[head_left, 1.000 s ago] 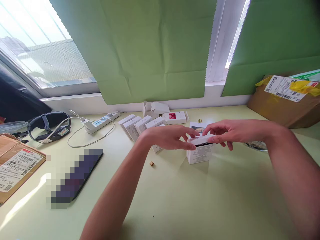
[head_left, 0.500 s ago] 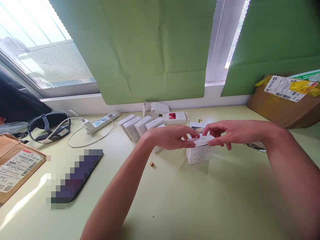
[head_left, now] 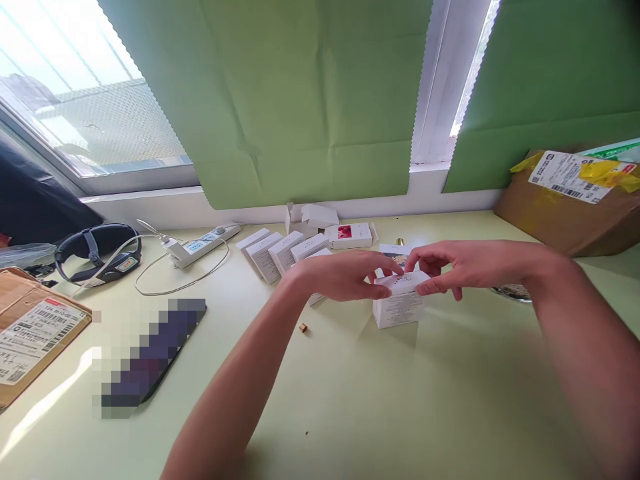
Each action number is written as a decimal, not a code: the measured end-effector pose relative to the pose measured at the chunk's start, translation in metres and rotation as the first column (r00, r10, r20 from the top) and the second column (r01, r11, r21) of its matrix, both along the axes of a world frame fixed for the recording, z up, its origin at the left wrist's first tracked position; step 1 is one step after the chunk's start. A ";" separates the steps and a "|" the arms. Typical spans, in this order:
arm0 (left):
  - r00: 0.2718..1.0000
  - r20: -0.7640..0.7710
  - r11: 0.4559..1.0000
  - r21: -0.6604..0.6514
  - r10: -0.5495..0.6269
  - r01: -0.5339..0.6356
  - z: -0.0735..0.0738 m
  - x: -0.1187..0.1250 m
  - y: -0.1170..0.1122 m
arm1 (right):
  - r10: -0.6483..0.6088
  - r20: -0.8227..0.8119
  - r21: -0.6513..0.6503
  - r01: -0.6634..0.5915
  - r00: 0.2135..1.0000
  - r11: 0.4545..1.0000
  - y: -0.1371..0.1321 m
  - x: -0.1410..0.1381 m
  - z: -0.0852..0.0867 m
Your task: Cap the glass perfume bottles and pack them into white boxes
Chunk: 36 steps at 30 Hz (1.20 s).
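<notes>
A small white carton [head_left: 399, 309] with fine print on its front stands upright on the pale green table. My left hand [head_left: 353, 277] grips the left side of its top flap, thumb in front and fingers behind. On the right side, my right hand [head_left: 447, 268] pinches the flap's edge between thumb and fingers. The flap lies nearly flat over the carton's top, its printing facing up. Behind the carton, partly covered by my fingers, is a card or box with a picture [head_left: 395, 252]. What is inside the carton is hidden.
Several white cartons [head_left: 265, 257] lean in a row left of my hands. A small gold cap [head_left: 303, 328] lies nearby. Further off are a power strip [head_left: 200, 245], a headband [head_left: 100, 257], a dark pixelated object [head_left: 155, 353] and a cardboard box [head_left: 565, 207].
The carton's top flap has gone down at the front, closing the dark gap beneath it. Both hands have shifted only slightly.
</notes>
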<state>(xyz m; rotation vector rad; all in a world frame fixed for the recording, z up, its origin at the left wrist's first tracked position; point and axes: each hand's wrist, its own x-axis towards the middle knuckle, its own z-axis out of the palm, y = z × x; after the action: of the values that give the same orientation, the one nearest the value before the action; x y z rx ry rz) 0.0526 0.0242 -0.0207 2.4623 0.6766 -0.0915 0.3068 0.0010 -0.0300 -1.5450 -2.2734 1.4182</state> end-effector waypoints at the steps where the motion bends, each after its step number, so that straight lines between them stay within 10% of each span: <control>1: 1.000 0.009 1.000 -0.007 -0.003 0.003 -0.001 0.000 0.000 | 0.001 -0.007 -0.002 -0.001 1.000 1.000 0.000 0.000 0.000; 36: 0.996 -0.064 0.998 0.005 0.061 -0.060 -0.012 0.010 0.001 | -0.047 0.071 -0.007 0.048 0.996 0.999 -0.004 -0.001 0.003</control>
<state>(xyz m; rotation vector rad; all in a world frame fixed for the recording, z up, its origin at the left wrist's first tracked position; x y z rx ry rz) 0.0628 0.0251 -0.0328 2.4480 0.7787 -0.1466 0.3054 -0.0033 -0.0267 -1.6655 -2.2558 1.3848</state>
